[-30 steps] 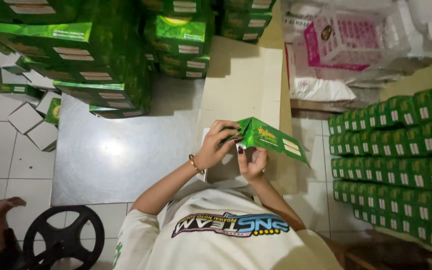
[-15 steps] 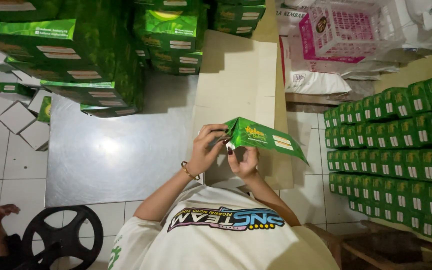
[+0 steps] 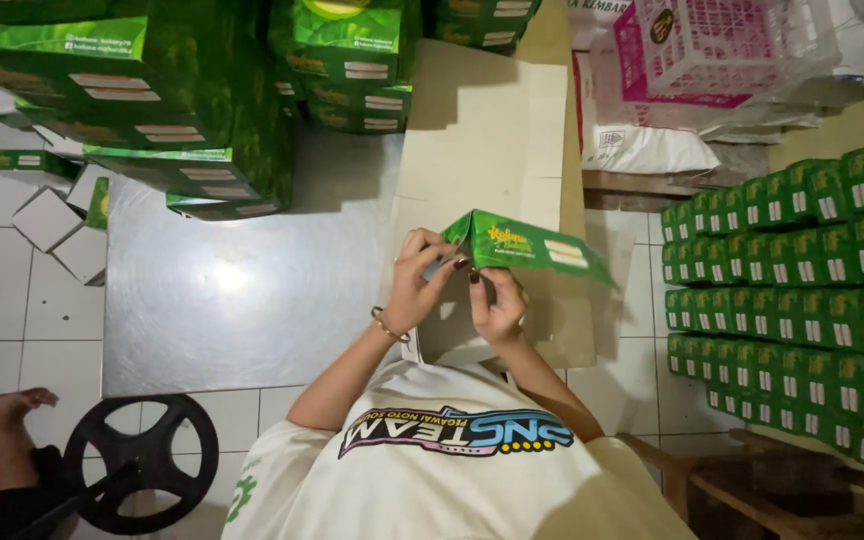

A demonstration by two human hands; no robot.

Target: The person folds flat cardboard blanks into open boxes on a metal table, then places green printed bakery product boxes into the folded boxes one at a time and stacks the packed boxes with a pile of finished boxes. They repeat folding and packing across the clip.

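**Both hands grip a green carton at the centre of the frame**

Seen from above, a person in a pale printed shirt holds a green carton (image 3: 527, 245) just right of the middle of the frame, raised above a flattened sheet of brown cardboard (image 3: 482, 130). The left hand (image 3: 420, 280), a thin bracelet on its wrist, closes around the carton's near left end, fingers curled over the folded flap. The right hand (image 3: 497, 300) sits just beside it and slightly lower, thumb and fingers pinching the same end from beneath. The two hands nearly touch; the carton runs away from them toward the right of the frame, its far end free and tilted downward.

To the left of the hands lies a shiny metal surface (image 3: 222, 290), catching a bright reflection. Tall piles of larger green boxes (image 3: 152, 110) fill the upper left and top centre of the frame. Down the right edge stands a packed stack of small green cartons (image 3: 802, 270), arranged in tight rows. A pink plastic crate (image 3: 712, 50) rests on white sacks in the upper right. A few loose small boxes (image 3: 52, 225) lie on the tiled floor at the left edge. In the lower left, a black wheel-shaped object (image 3: 142, 460) sits on the floor, with another person's bare foot (image 3: 17, 405) just beside it.
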